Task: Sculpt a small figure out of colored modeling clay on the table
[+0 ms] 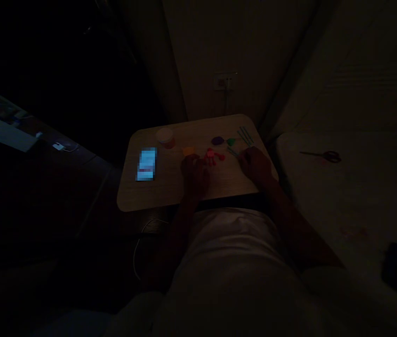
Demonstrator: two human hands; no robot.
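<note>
My left hand (195,177) rests on the small wooden table (163,192), fingers bent and a little apart, with nothing seen in them. Just beyond its fingertips lies a flat orange lump (188,151). To its right is a group of small red pieces (210,153) that look like modelling clay. My right hand (254,164) is closed at the table's right side, a thin greenish stick (232,151) jutting out left from its fingers. Several similar sticks (245,135) lie just beyond that hand. A purple lump (217,140) and a green lump (231,141) sit farther back.
A lit phone (146,164) lies at the table's left, near a lidded tub (165,136). Scissors (325,156) rest on the pale surface to the right. A wall socket (225,81) with a cable is behind the table. The room is very dark.
</note>
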